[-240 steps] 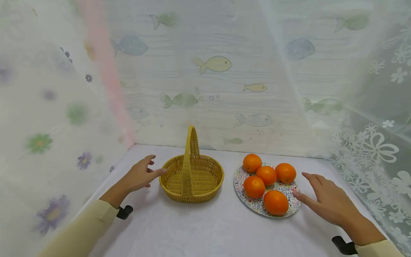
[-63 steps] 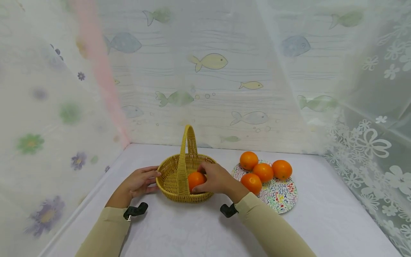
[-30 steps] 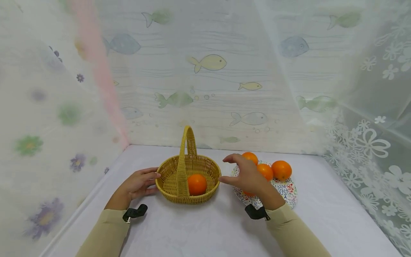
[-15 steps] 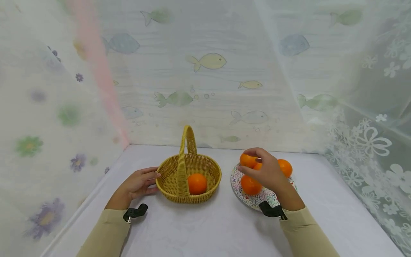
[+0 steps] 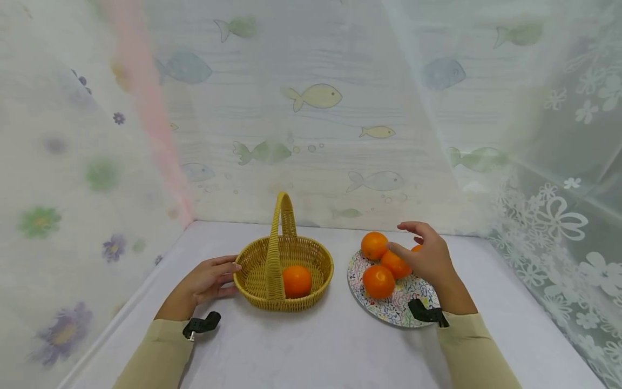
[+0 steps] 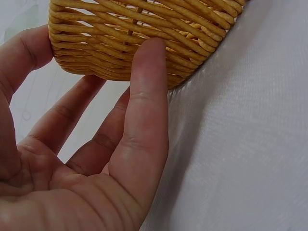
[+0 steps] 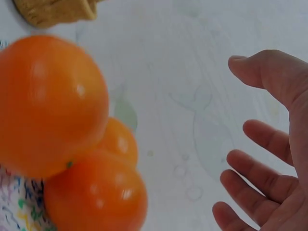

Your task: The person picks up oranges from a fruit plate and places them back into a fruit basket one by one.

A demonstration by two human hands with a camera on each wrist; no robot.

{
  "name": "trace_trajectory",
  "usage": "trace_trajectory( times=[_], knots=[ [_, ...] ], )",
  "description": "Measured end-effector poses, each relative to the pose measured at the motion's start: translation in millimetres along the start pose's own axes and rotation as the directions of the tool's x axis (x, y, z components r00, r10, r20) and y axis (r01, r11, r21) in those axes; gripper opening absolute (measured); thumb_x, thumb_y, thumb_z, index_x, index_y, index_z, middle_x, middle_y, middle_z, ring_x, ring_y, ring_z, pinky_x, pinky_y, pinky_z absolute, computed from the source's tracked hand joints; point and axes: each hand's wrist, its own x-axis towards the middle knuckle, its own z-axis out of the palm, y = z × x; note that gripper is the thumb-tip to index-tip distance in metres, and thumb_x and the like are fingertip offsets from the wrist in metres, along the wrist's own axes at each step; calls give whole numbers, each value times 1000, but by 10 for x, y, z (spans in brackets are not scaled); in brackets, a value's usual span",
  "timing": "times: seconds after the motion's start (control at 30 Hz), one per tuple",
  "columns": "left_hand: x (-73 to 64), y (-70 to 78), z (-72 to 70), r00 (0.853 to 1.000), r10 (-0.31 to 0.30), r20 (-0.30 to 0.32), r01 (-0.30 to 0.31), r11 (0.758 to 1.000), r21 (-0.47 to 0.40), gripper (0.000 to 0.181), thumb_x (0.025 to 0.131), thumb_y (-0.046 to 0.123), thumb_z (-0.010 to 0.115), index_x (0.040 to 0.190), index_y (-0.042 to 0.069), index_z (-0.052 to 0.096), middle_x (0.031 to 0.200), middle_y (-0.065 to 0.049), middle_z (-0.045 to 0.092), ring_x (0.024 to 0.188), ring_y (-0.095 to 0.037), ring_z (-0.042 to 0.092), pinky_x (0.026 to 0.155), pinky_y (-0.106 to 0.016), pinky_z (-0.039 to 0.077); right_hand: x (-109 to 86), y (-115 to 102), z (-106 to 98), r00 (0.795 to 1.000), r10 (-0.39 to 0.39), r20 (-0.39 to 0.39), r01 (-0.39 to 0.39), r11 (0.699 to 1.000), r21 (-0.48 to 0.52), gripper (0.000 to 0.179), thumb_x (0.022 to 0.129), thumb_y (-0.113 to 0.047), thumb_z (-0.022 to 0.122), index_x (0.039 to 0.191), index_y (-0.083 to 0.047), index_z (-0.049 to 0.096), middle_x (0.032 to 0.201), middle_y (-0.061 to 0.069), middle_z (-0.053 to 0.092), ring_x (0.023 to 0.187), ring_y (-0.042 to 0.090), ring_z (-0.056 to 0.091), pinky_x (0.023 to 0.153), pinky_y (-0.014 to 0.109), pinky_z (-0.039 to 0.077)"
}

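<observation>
A yellow wicker basket (image 5: pixel 311 304) with a tall handle stands at centre left, one orange (image 5: pixel 297 281) lying inside its right half. My left hand (image 5: pixel 204 282) touches the basket's left end, and in the left wrist view its fairly straight fingers (image 6: pixel 147 106) rest against the woven outer wall. Several more oranges (image 5: pixel 378 281) sit on a round patterned plate (image 5: pixel 389 314) to the right. Over that plate's right side hovers my right hand (image 5: pixel 432 259), thumb and fingers spread and holding nothing. It partly covers the rightmost orange (image 5: pixel 416 248).
A white cloth (image 5: pixel 316 351) covers the table under basket and plate. Behind it hangs a curtain (image 5: pixel 316 162) printed with fish, and a lace-flowered sheer curtain (image 5: pixel 559 259) borders the right side. Black wrist cameras (image 5: pixel 201 324) sit on both wrists.
One orange went from the plate into the basket, and my right hand let go of it. That hand then moved back right over the plate. My left hand stays at the basket.
</observation>
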Motion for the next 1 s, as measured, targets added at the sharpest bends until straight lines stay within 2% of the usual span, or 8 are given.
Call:
trace_trajectory(
  times=[0.1,0.23,0.53,0.73,1.0],
  knots=[
    [-5,0,-4,1000,6,3,-6,1000,-2,71,99,24,72,158,6,38,135,-7,65,113,-19,69,89,-43,62,25,113,-49,997,81,-14,-81,996,-26,70,89,-59,75,142,-16,57,158,16,44,137,50,46,110,66,43],
    [-8,0,1,1000,3,5,-3,1000,-2,71,99,24,72,158,6,38,137,-8,64,113,-19,70,90,-43,62,54,264,-90,988,147,-41,-149,988,-49,75,88,-62,74,143,-14,57,161,19,40,141,50,41,113,67,39],
    [11,5,32,1000,0,-4,0,1000,3,69,99,22,72,157,6,40,132,-5,66,113,-19,69,89,-43,62,43,579,-98,971,230,-62,-234,971,-52,78,90,-58,74,147,-9,54,161,25,37,148,50,30,115,73,31],
    [10,7,8,1000,6,-1,-6,1000,0,68,99,22,71,157,6,40,127,-3,67,111,-18,69,87,-42,62,40,687,-75,967,248,-54,-251,967,-43,82,91,-59,72,150,-7,50,160,26,37,146,51,32,113,72,35],
    [-11,16,-15,1000,4,-8,-4,1000,10,69,99,23,71,157,6,40,129,-5,67,111,-19,70,87,-42,63,49,788,-55,950,311,-34,-312,949,-39,83,93,-54,71,155,-5,44,161,29,35,145,52,33,114,70,36]
  ],
)
